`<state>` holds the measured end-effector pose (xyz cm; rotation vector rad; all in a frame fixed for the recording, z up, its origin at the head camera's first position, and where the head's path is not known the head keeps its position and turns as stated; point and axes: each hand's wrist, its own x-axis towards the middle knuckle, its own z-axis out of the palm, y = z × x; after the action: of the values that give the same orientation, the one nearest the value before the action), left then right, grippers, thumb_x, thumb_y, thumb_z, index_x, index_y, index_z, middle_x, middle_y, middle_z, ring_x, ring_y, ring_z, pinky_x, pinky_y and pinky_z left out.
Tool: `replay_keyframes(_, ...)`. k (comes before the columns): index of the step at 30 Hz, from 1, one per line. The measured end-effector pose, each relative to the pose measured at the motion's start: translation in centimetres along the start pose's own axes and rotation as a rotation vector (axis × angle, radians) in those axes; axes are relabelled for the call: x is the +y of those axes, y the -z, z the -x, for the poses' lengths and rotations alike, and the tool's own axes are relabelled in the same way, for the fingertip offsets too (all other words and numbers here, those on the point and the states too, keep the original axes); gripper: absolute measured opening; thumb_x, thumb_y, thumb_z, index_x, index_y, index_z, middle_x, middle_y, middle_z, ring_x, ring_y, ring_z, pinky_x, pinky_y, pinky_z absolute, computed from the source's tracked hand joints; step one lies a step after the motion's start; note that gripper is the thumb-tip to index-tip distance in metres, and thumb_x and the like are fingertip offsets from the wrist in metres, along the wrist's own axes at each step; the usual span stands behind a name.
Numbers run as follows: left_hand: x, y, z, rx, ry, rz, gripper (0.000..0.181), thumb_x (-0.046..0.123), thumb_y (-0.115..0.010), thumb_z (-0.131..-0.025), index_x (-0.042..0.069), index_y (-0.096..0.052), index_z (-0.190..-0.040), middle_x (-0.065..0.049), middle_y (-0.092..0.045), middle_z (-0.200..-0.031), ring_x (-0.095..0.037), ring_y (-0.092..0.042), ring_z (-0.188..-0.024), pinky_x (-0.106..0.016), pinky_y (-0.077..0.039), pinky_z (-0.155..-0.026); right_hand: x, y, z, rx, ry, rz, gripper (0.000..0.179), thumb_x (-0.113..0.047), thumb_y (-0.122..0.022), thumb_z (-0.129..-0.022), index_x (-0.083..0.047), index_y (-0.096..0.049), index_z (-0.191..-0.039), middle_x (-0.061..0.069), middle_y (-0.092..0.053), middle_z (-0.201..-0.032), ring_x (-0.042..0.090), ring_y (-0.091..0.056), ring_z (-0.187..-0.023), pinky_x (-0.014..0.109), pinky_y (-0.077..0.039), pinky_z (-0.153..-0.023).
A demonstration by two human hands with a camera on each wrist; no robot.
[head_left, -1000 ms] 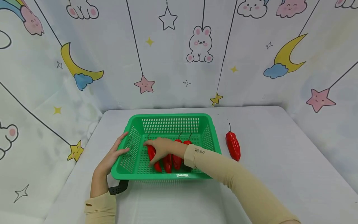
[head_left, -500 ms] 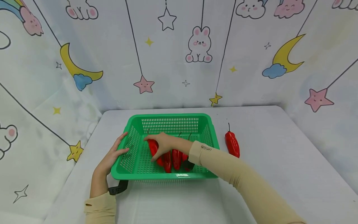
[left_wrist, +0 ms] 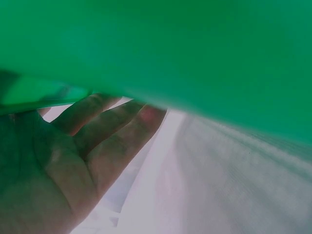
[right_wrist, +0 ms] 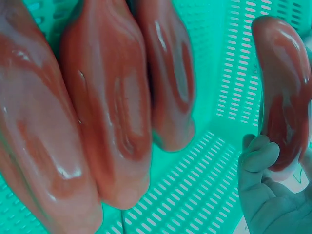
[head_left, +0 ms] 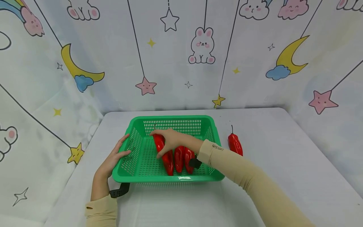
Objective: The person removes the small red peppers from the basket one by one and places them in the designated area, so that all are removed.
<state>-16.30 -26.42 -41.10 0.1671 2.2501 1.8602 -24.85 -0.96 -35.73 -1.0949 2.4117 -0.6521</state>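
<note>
My right hand (head_left: 175, 139) grips a red pepper (head_left: 159, 143) inside the green plastic basket (head_left: 167, 178). In the right wrist view, the fingers curl round one end of this held pepper (right_wrist: 285, 92), apart from the others. Three more red peppers lie side by side on the basket floor: a left one (head_left: 168, 164), a middle one (head_left: 179, 160) and a right one (head_left: 189, 159), partly hidden by my right arm. My left hand (head_left: 111, 159) touches the basket's left side with extended fingers. The left wrist view shows it beneath the green rim (left_wrist: 195, 58).
Another red pepper (head_left: 234, 143) lies on the white table (head_left: 272, 151) right of the basket, its lower end hidden by my right sleeve (head_left: 241, 171). A patterned cloth (head_left: 175, 56) hangs behind the table. Black wrist mounts show at both wrists.
My right hand has shifted the gripped pepper rightward and farther from me, away from the basket's left side. The left hand and basket have stayed in place.
</note>
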Motion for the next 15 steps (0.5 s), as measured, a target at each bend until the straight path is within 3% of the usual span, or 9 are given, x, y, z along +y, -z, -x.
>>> replay_keyframes(15, 0.0, 0.0, 0.1, 0.009, 0.016, 0.001, 0.066, 0.019, -0.046, -0.095, 0.028, -0.008, -0.148, -0.015, -0.003, -0.149, -0.04, -0.035, -0.115, -0.036, -0.047, -0.074, 0.6, 1.9, 1.6, 0.066, 0.019, -0.064, 0.081, -0.037, -0.08, -0.067, -0.026, -0.038, -0.136, -0.003, -0.052, -0.114, 0.012, -0.049, -0.098, 0.022, -0.047, -0.072)
